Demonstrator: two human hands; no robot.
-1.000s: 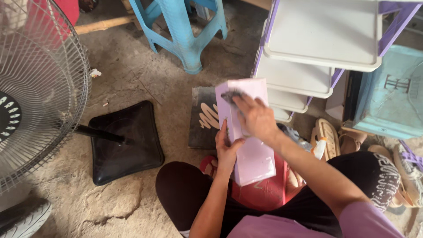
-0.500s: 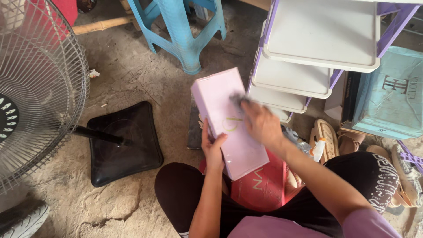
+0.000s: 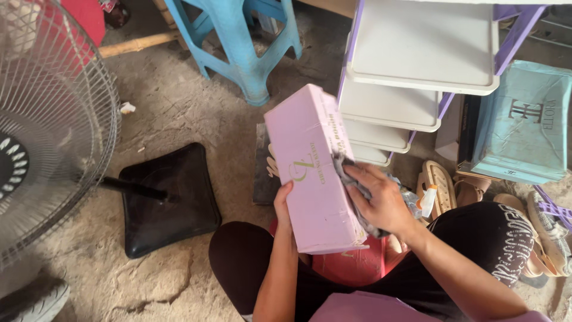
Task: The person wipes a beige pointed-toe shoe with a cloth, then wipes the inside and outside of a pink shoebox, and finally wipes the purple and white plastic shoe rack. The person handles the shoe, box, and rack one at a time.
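- Box (image 3: pixel 313 170): long, rectangular, pale pink cardboard, held tilted above the person's lap, far end pointing up and away toward the shelf unit.
- Broad top face shows a thin gold emblem and small gold lettering near the middle; the narrow right side carries a further line of lettering.
- Surface is matte and looks dusty in patches; the near end shows a slightly lifted flap edge at the lower corner.
- Left hand (image 3: pixel 285 210): supports the box from its left edge near the lower end, fingers curled against the side and thumb on the top face; grip pressed on the box.
- Right hand (image 3: pixel 381 200): laid on the right side of the box, fingers pressed together over a grey cloth (image 3: pixel 350 179) bunched between palm and cardboard.
- Cloth touches the narrow side face just below the lettering.
- Red box (image 3: pixel 351 262): lies on the lap directly under the pink one, mostly covered by it.
- Shelf unit (image 3: pixel 417 53): white trays on purple posts, just beyond the far end of the box.
- Teal bag (image 3: pixel 524 125): stands right of the shelf unit.
- Sandals (image 3: pixel 444 182) lie on the floor beside the right forearm.
- Fan (image 3: pixel 42 131): wire guard at far left, its black base (image 3: pixel 170 200) on the dirt floor (image 3: pixel 173 101), well apart from the box.
- Blue stool (image 3: pixel 238 36): stands on the floor at top centre.
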